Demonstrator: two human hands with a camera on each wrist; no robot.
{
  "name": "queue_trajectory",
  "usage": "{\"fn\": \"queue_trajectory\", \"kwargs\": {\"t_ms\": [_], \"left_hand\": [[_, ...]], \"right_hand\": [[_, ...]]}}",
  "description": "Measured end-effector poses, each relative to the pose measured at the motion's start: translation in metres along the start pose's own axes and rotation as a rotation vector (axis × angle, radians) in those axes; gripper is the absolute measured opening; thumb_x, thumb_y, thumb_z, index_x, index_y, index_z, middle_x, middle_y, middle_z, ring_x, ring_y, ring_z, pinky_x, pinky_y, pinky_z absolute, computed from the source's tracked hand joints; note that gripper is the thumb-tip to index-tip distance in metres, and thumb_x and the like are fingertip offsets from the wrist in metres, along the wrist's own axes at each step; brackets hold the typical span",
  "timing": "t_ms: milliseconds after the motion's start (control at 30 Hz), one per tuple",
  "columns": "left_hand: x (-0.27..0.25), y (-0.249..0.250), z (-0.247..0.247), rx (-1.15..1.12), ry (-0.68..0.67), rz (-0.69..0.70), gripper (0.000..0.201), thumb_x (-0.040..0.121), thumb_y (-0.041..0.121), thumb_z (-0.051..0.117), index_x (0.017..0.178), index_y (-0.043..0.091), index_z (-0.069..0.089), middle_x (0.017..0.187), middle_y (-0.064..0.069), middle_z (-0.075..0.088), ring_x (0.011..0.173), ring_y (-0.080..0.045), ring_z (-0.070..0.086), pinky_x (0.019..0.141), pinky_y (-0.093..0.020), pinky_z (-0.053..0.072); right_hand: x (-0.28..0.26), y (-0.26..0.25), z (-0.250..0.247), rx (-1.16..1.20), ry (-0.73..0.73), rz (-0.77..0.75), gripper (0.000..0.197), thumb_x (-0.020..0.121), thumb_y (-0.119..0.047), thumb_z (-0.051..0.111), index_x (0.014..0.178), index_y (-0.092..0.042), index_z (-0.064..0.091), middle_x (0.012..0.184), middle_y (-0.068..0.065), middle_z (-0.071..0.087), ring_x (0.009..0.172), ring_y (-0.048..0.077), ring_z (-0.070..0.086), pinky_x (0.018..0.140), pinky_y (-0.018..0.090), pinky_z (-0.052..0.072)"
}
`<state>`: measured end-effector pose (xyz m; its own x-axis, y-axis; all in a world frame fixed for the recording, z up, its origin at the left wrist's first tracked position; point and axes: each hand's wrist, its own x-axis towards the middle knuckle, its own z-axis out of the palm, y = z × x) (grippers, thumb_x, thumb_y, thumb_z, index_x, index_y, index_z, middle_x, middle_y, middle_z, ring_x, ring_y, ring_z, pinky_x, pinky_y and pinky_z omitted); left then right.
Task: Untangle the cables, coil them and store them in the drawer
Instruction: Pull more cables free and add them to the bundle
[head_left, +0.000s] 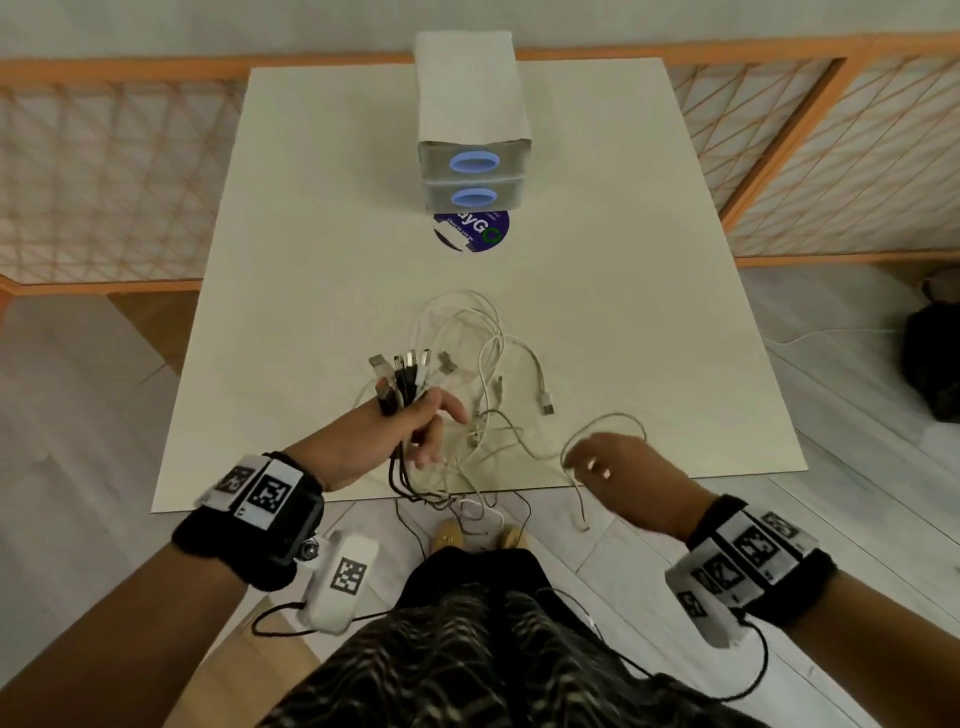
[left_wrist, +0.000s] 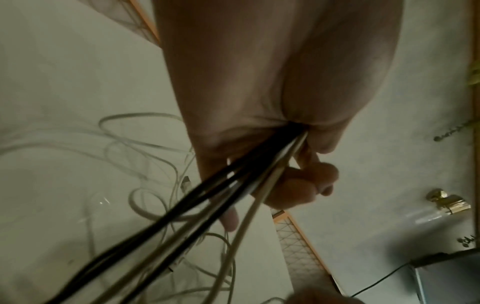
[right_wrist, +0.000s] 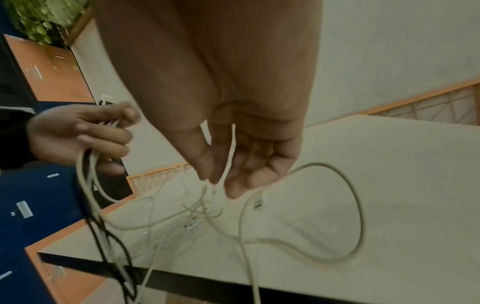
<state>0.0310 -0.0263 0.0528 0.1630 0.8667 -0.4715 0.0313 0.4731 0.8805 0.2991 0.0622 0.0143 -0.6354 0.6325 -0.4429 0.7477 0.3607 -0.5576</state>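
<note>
My left hand (head_left: 421, 423) grips a bundle of black and white cable ends (head_left: 402, 374), their USB plugs sticking up above the fist. The bundle's cables (left_wrist: 182, 216) hang down from the fist over the table's front edge. A tangle of white cables (head_left: 467, 332) lies on the white table (head_left: 311, 260) between my hands. My right hand (head_left: 582, 462) hovers at the front right, and thumb and fingers pinch one white cable (right_wrist: 231, 148) that loops out to the right (head_left: 608, 421). The grey two-drawer unit (head_left: 474, 130) stands at the back, both drawers closed, each with a blue ring handle (head_left: 474, 163).
A round purple sticker (head_left: 472, 234) lies in front of the drawer unit. Wooden lattice screens (head_left: 104, 182) stand beyond the table on both sides. A black bag (head_left: 930, 358) sits on the floor at the right. Cable ends (head_left: 467, 514) dangle below the table's front edge.
</note>
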Motion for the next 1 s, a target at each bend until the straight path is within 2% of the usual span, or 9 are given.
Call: {"fn": "queue_trajectory", "kwargs": {"t_ms": [100,167,233,367,533,633,800,900,1000], "left_hand": [[-0.005,0.004,0.006,-0.030,-0.030,-0.023,0.040,0.095,0.042,0.031,0.093,0.017,0.062,0.049,0.005,0.030,0.041,-0.009,0.029,0.074,-0.037,0.056],[-0.010,0.007,0.005,-0.170,-0.061,-0.043,0.041,0.093,0.051,0.038,0.086,0.020,0.064,0.048,0.008,0.024,0.039,-0.007,0.020,0.047,-0.024,0.042],[-0.015,0.011,0.000,-0.301,-0.103,-0.039,0.041,0.083,0.060,0.055,0.083,0.020,0.066,0.046,0.010,0.023,0.037,-0.005,0.017,0.040,-0.017,0.029],[-0.026,0.018,-0.010,-0.406,-0.187,-0.009,0.045,0.072,0.063,0.067,0.083,0.019,0.066,0.043,0.013,0.027,0.034,-0.001,0.018,0.037,-0.012,0.022],[-0.030,0.027,-0.004,-0.403,-0.313,0.022,0.040,0.079,0.058,0.061,0.087,0.018,0.066,0.046,0.011,0.026,0.034,0.001,0.020,0.039,-0.010,0.022],[-0.028,0.038,0.004,-0.387,-0.370,0.061,0.038,0.082,0.056,0.058,0.087,0.020,0.066,0.048,0.011,0.028,0.035,0.001,0.020,0.039,-0.011,0.020],[-0.023,0.046,0.001,-0.354,-0.307,0.106,0.037,0.084,0.054,0.055,0.087,0.019,0.065,0.050,0.012,0.031,0.037,-0.001,0.019,0.040,-0.012,0.021],[-0.019,0.035,0.006,-0.225,-0.207,0.119,0.036,0.096,0.045,0.041,0.084,0.020,0.064,0.054,0.008,0.029,0.042,-0.005,0.022,0.043,-0.019,0.032],[-0.011,0.019,0.019,-0.141,-0.117,0.134,0.036,0.095,0.040,0.037,0.082,0.016,0.061,0.056,0.008,0.033,0.048,-0.008,0.030,0.059,-0.025,0.047]], "right_hand": [[0.022,0.008,0.003,-0.062,0.076,0.097,0.046,0.087,-0.028,0.062,0.129,-0.017,0.048,0.127,0.008,0.045,0.094,0.024,0.061,0.091,0.033,0.048],[0.030,0.010,0.015,-0.170,-0.041,0.180,0.061,0.087,-0.036,0.061,0.140,-0.020,0.035,0.136,0.012,0.033,0.110,0.031,0.055,0.097,0.035,0.044],[0.026,0.002,0.029,-0.179,-0.222,0.083,0.051,0.090,-0.034,0.057,0.137,-0.023,0.041,0.134,0.010,0.036,0.112,0.026,0.052,0.093,0.028,0.040],[0.016,-0.025,0.042,-0.219,-0.512,-0.214,0.036,0.091,-0.013,0.046,0.125,-0.017,0.057,0.129,0.008,0.049,0.116,0.019,0.048,0.095,0.023,0.035],[0.035,-0.037,0.036,-0.001,-0.034,-0.208,0.043,0.093,-0.028,0.049,0.134,-0.019,0.043,0.131,0.001,0.048,0.095,0.018,0.062,0.091,0.036,0.048],[0.046,-0.044,0.048,-0.082,-0.182,-0.308,0.061,0.091,-0.041,0.053,0.144,-0.024,0.029,0.143,0.001,0.035,0.101,0.022,0.061,0.093,0.035,0.047],[0.043,-0.027,0.079,-0.403,-0.387,-0.466,0.038,0.090,-0.020,0.049,0.127,-0.018,0.054,0.136,0.010,0.040,0.101,0.035,0.057,0.086,0.040,0.048],[0.038,-0.021,0.068,-0.264,-0.016,-0.467,0.035,0.083,-0.015,0.040,0.111,-0.014,0.062,0.120,0.009,0.051,0.076,0.031,0.062,0.061,0.029,0.044],[0.061,-0.006,0.043,-0.062,0.310,-0.178,0.030,0.089,-0.012,0.048,0.118,-0.013,0.057,0.122,0.011,0.047,0.082,0.030,0.063,0.071,0.028,0.048]]}}
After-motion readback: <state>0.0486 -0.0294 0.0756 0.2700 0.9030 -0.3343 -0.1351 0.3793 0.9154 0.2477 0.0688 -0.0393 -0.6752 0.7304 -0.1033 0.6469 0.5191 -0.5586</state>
